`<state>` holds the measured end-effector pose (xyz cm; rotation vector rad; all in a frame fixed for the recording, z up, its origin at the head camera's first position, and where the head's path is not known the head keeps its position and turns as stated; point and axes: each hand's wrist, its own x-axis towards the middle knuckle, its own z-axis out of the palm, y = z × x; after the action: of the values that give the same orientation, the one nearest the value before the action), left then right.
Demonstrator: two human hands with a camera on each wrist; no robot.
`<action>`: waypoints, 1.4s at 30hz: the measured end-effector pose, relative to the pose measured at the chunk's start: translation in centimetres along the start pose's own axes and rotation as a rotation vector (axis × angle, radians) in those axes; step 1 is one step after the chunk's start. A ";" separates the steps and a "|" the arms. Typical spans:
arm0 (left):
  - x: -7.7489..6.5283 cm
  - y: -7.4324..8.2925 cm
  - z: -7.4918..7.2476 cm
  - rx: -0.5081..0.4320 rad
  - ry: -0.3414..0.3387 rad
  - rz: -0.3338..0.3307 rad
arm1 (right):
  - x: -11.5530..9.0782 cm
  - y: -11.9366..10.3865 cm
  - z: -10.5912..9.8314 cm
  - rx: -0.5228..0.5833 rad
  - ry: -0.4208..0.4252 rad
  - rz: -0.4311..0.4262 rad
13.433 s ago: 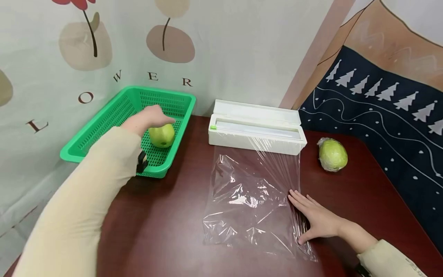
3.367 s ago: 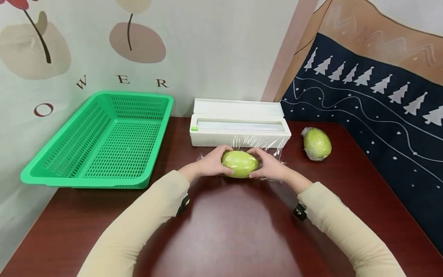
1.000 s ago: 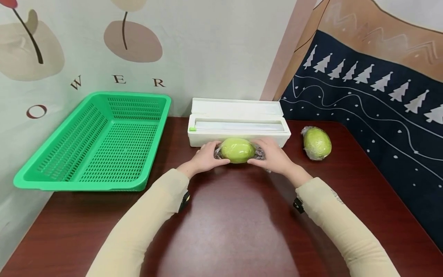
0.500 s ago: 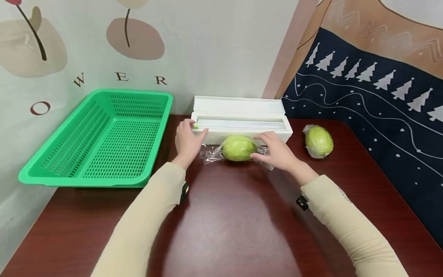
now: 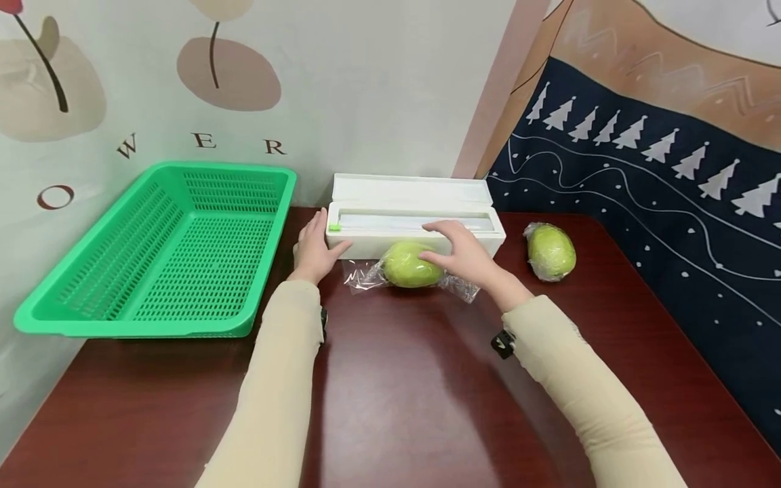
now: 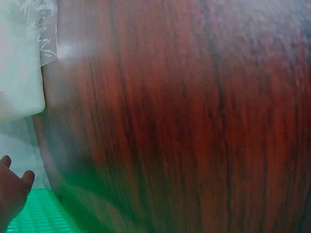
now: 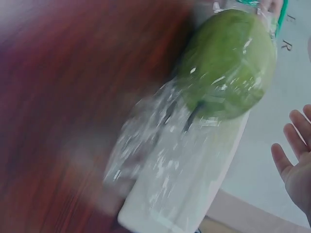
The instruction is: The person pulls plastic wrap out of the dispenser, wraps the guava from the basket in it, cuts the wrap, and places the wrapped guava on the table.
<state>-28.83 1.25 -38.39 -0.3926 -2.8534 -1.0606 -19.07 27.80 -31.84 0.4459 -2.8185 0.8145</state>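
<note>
A green oval fruit (image 5: 405, 266), pear-like and wrapped in clear cling film, lies against the front of the white cling film box (image 5: 366, 248). Loose film ends (image 5: 362, 276) spread out on both sides of it. My left hand (image 5: 312, 249) is at the box's left end, fingers straight and thumb apart, near the green slide cutter (image 5: 334, 228). In the left wrist view the box corner (image 6: 29, 92) shows above that hand. Over the fruit's right side hovers my right hand (image 5: 462, 256), fingers spread; the right wrist view shows it apart from the fruit (image 7: 228, 63).
The box's lid (image 5: 411, 188) stands raised against the wall cloth. A second film-wrapped green fruit (image 5: 551, 252) sits to the right on the dark red table (image 5: 403, 407). At the left stands a green plastic basket (image 5: 201, 271) with nothing in it.
The fruit came out of the basket and was wrapped in film. Within the last second both hands let go of it; the left moved left to the box's end, the right rose slightly.
</note>
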 end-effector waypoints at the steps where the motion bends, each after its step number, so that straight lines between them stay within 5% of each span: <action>1: -0.1 -0.1 -0.1 -0.006 -0.009 0.003 | 0.7 -0.3 0.3 0.028 0.002 0.010; 10: -0.4 -0.4 0.2 -0.004 -0.035 0.010 | 6.4 -3.3 3.4 0.242 0.008 0.054; 16: -0.2 0.0 0.1 0.024 -0.039 0.030 | 8.5 -4.2 5.8 0.277 0.016 0.069; 42: -0.2 0.0 -0.4 0.049 -0.061 0.070 | 10.7 -5.6 9.9 0.304 -0.039 0.140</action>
<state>-28.71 0.93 -38.15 -0.5257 -2.8890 -0.9814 -28.07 15.41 -34.77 0.3091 -2.7937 1.2855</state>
